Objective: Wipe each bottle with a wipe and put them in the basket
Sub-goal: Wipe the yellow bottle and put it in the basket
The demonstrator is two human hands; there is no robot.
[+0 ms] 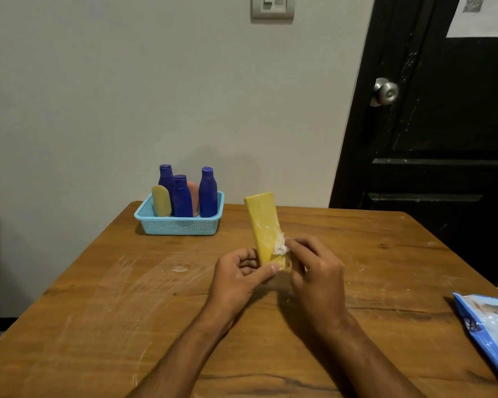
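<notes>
- The left hand (pixel 242 275) grips the lower end of a yellow bottle (pixel 263 225), holding it nearly upright above the wooden worktop (pixel 98 311).
- The right hand (pixel 314 271) pinches a crumpled white wipe (pixel 281 246) against the bottle's lower right edge.
- A light-blue basket (pixel 179 225) at the worktop's far edge holds three blue bottles (pixel 181 198), a yellow one and a pink one.
- A blue wipes packet (pixel 492 331) lies at the right edge.

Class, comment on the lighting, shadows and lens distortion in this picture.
Head view: dim, soft indoor light; the bottles in the basket cast a faint shadow on the wall; the wide lens tilts the door; pale smears glint on the table.
</notes>
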